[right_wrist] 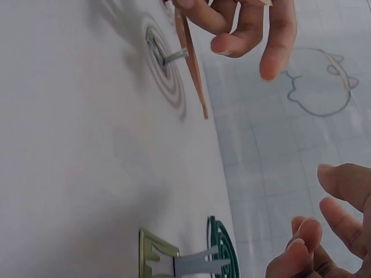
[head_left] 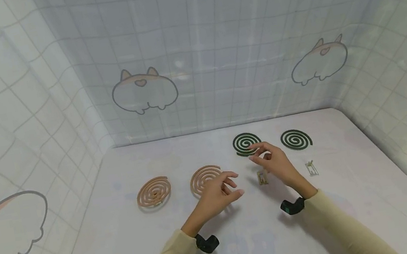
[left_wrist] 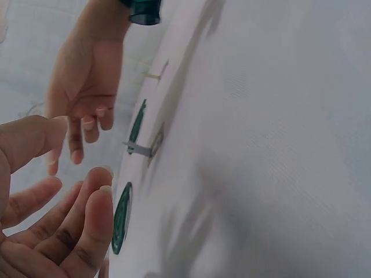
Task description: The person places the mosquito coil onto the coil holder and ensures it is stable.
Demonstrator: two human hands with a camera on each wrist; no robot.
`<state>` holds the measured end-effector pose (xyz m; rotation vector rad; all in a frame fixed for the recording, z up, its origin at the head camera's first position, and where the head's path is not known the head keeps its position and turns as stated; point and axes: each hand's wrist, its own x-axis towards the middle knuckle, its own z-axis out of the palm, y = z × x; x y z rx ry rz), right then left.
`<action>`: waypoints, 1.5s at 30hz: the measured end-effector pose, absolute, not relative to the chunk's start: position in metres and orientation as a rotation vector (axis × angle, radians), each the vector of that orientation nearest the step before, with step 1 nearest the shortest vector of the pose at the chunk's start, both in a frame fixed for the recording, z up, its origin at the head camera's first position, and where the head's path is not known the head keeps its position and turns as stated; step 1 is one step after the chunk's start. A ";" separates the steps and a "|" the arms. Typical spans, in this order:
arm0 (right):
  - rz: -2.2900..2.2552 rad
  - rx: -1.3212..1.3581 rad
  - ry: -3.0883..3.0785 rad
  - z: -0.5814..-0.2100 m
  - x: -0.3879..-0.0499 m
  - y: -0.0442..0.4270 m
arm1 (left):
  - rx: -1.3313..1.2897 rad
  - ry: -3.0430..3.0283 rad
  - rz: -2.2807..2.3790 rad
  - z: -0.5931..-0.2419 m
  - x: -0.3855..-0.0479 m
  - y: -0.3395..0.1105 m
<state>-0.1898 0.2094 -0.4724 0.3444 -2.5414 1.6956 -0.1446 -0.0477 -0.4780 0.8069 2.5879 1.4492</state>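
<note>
My left hand (head_left: 215, 194) hovers over the near right edge of a brown mosquito coil (head_left: 196, 181), partly covering it. Its thumb and fingers are relaxed and apart, with nothing between them. That coil stands raised on a small metal stand (right_wrist: 174, 56), casting a ringed shadow. To its left sits another brown mosquito coil (head_left: 153, 192), also above the table. My right hand (head_left: 276, 164) hangs in the air with loosely bent fingers and holds nothing. A metal coil stand (head_left: 262, 178) with an upright prong lies below it, and a green mosquito coil (head_left: 246, 142) lies just beyond its fingertips.
A second green mosquito coil (head_left: 296, 139) lies flat at the back right. Nearer on that side rests another metal stand (head_left: 311, 168). The white table (head_left: 247, 245) is bordered by grid-patterned cloth walls (head_left: 207, 54) at the back and both sides.
</note>
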 end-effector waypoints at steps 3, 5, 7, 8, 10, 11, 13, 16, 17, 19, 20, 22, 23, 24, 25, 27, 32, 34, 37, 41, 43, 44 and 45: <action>1.704 0.326 -2.533 -0.472 -0.191 0.212 | 0.817 2.587 1.413 -0.479 -0.145 -0.044; 1.704 0.325 -2.523 -0.473 -0.193 0.214 | 0.822 2.583 1.408 -0.478 -0.146 -0.041; 1.709 0.321 -2.510 -0.472 -0.195 0.217 | 0.824 2.579 1.409 -0.477 -0.146 -0.039; 1.712 0.317 -2.503 -0.473 -0.195 0.218 | 0.826 2.571 1.420 -0.477 -0.147 -0.038; 1.710 0.303 -2.500 -0.475 -0.198 0.221 | 0.825 2.567 1.429 -0.476 -0.147 -0.036; 1.714 0.294 -2.500 -0.475 -0.199 0.223 | 0.826 2.569 1.427 -0.476 -0.147 -0.034; 1.718 0.276 -2.506 -0.478 -0.201 0.226 | 0.826 2.564 1.432 -0.476 -0.147 -0.031; 1.727 0.249 -2.510 -0.481 -0.204 0.230 | 0.829 2.558 1.435 -0.477 -0.148 -0.026; 1.728 0.245 -2.510 -0.482 -0.206 0.231 | 0.829 2.551 1.442 -0.477 -0.148 -0.024; 1.724 0.236 -2.509 -0.483 -0.208 0.232 | 0.829 2.536 1.453 -0.478 -0.149 -0.021; 1.726 0.228 -2.505 -0.483 -0.209 0.233 | 0.824 2.529 1.457 -0.478 -0.150 -0.020; 1.727 0.209 -2.508 -0.479 -0.209 0.233 | 0.817 2.526 1.460 -0.480 -0.151 -0.017; 1.725 0.198 -2.507 -0.479 -0.211 0.234 | 0.812 2.530 1.456 -0.480 -0.152 -0.016; 1.727 0.186 -2.504 -0.480 -0.212 0.234 | 0.806 2.532 1.452 -0.481 -0.153 -0.015; 1.722 0.176 -2.506 -0.480 -0.213 0.235 | 0.802 2.540 1.444 -0.482 -0.154 -0.013; 1.712 0.158 -2.515 -0.482 -0.216 0.237 | 0.790 2.550 1.433 -0.485 -0.155 -0.011; 1.702 0.130 -2.529 -0.491 -0.226 0.241 | 0.779 2.533 1.428 -0.492 -0.158 -0.007; 1.707 0.110 -2.530 -0.492 -0.228 0.242 | 0.780 2.524 1.432 -0.495 -0.159 -0.005; 1.703 0.088 -2.534 -0.493 -0.231 0.243 | 0.769 2.513 1.437 -0.498 -0.160 -0.003; 1.708 0.056 -2.542 -0.496 -0.235 0.243 | 0.740 2.511 1.440 -0.502 -0.161 0.001; 1.717 0.029 -2.546 -0.497 -0.237 0.242 | 0.732 2.524 1.440 -0.504 -0.163 0.004; 1.715 0.018 -2.552 -0.497 -0.238 0.242 | 0.731 2.535 1.437 -0.505 -0.164 0.005; 1.717 0.005 -2.556 -0.498 -0.239 0.241 | 0.731 2.546 1.433 -0.505 -0.165 0.007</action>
